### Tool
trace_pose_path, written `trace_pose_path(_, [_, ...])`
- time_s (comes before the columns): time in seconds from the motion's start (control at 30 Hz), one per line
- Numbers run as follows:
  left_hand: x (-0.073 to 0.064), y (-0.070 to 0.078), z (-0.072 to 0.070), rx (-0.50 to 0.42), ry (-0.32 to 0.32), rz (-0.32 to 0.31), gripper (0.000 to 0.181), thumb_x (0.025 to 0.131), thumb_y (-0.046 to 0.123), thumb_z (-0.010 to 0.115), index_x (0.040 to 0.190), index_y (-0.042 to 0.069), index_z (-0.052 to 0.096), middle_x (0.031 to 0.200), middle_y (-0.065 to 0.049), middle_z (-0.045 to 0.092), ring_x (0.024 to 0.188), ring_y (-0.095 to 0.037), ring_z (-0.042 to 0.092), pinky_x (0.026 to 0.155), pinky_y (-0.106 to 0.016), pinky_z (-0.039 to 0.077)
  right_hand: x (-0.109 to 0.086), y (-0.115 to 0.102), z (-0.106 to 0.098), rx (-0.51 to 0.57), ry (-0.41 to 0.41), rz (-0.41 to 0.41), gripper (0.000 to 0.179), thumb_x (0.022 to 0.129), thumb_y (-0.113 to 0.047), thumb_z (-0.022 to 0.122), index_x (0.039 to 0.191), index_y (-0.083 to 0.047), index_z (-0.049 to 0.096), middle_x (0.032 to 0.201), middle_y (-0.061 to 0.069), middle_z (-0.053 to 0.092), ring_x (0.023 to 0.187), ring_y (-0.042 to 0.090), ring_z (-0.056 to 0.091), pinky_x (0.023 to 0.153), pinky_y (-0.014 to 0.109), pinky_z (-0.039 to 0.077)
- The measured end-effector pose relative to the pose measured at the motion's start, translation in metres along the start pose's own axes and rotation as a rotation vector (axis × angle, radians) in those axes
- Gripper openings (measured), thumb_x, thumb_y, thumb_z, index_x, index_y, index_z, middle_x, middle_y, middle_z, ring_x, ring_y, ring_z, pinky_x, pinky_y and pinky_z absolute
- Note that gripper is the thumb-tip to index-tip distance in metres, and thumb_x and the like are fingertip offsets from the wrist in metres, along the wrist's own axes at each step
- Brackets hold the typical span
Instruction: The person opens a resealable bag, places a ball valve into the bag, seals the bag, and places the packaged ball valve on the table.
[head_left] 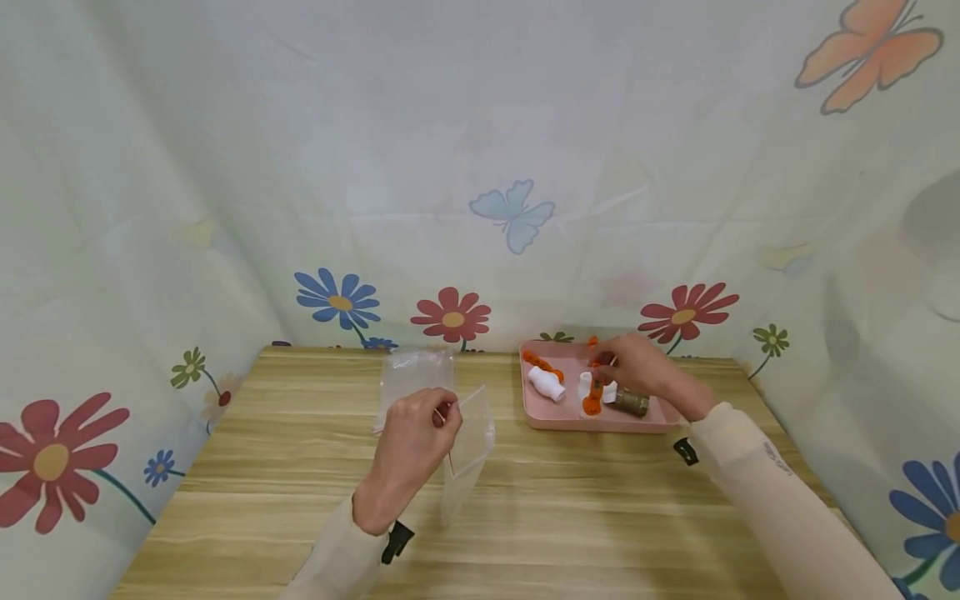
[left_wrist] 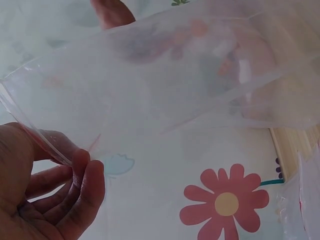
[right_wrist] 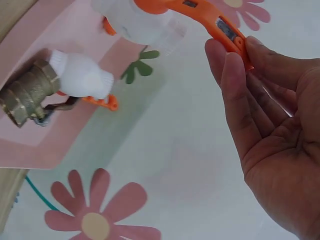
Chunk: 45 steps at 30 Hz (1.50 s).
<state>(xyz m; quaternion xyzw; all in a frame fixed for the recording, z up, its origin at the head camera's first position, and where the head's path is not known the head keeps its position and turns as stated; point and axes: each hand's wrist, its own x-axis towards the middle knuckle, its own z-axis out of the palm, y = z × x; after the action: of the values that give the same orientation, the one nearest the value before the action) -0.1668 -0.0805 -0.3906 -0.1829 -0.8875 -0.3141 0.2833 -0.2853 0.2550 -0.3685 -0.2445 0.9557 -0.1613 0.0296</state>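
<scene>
My left hand (head_left: 416, 437) pinches the red-lined edge of a clear zip bag (head_left: 472, 442), which hangs to its right; the left wrist view shows thumb and fingers on that edge. Over the pink tray (head_left: 532, 412), my right hand (head_left: 637, 364) grips the orange handle (right_wrist: 220, 25) of a white plastic valve (right_wrist: 140, 25) between thumb and fingertips. That valve's body is partly cut off in the right wrist view. Inside the tray lie another white valve (head_left: 546, 383) with an orange handle and a brass valve (head_left: 632, 403).
More clear bag material (head_left: 416, 375) lies flat on the wooden table (head_left: 300, 467), left of the tray and behind my left hand. A flower-printed curtain (head_left: 375, 167) hangs behind the table and along both sides.
</scene>
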Motion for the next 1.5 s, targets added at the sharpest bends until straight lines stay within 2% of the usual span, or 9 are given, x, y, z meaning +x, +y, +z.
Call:
trace_pose_path(0.17, [0.0,0.0,-0.001,-0.002,0.004,-0.002,0.005,0.085,0.005,0.069,0.081,0.006,0.072,0.07,-0.001,0.068,0.059,-0.007,0.059,0.056,-0.015,0.049,-0.004,-0.01,-0.008,0.013,0.015,-0.028,0.013,0.09,-0.007,0.068,0.102,-0.004,0.073,0.085,0.002,0.073,0.074,0.01,0.066,0.069,0.033,0.057])
trace_pose_path(0.5, [0.001,-0.001,-0.001,-0.008,-0.003,-0.01,0.003,0.085,0.005,0.07,0.084,0.005,0.073,0.071,-0.002,0.069,0.059,-0.008,0.06,0.056,-0.015,0.049,-0.015,-0.033,-0.023,0.018,0.104,-0.103,0.014,0.09,-0.011,0.07,0.104,-0.009,0.073,0.08,-0.003,0.074,0.074,0.012,0.069,0.068,0.03,0.055])
trace_pose_path(0.77, [0.002,-0.002,0.0,-0.02,0.002,-0.011,0.004,0.085,0.004,0.069,0.083,0.005,0.072,0.07,-0.002,0.068,0.059,-0.007,0.058,0.056,-0.014,0.048,-0.028,-0.056,-0.039,-0.018,0.219,-0.192,0.015,0.088,-0.008,0.071,0.103,-0.007,0.073,0.084,0.0,0.075,0.071,0.01,0.067,0.065,0.028,0.054])
trace_pose_path(1.03, [0.004,-0.002,0.001,-0.022,0.014,-0.008,0.006,0.086,0.005,0.067,0.083,0.006,0.072,0.07,-0.001,0.068,0.059,-0.007,0.059,0.056,-0.015,0.049,-0.037,-0.07,-0.047,-0.058,0.357,-0.298,0.016,0.082,-0.009,0.077,0.097,-0.007,0.073,0.079,-0.002,0.073,0.066,0.006,0.065,0.062,0.026,0.054])
trace_pose_path(1.27, [0.005,-0.001,0.001,-0.02,0.021,-0.016,0.005,0.086,0.005,0.068,0.084,0.005,0.072,0.07,-0.001,0.068,0.059,-0.008,0.059,0.056,-0.016,0.049,-0.046,-0.081,-0.05,-0.042,0.419,-0.341,0.018,0.079,-0.005,0.079,0.096,-0.006,0.073,0.079,-0.003,0.072,0.064,0.003,0.06,0.061,0.023,0.054])
trace_pose_path(1.5, [0.007,0.0,0.003,-0.019,0.03,-0.021,0.006,0.086,0.005,0.068,0.084,0.006,0.072,0.07,-0.001,0.068,0.059,-0.008,0.059,0.056,-0.016,0.049,-0.052,-0.098,-0.051,-0.009,0.492,-0.404,0.019,0.076,-0.001,0.08,0.093,-0.004,0.073,0.08,-0.001,0.073,0.065,0.005,0.064,0.061,0.022,0.056])
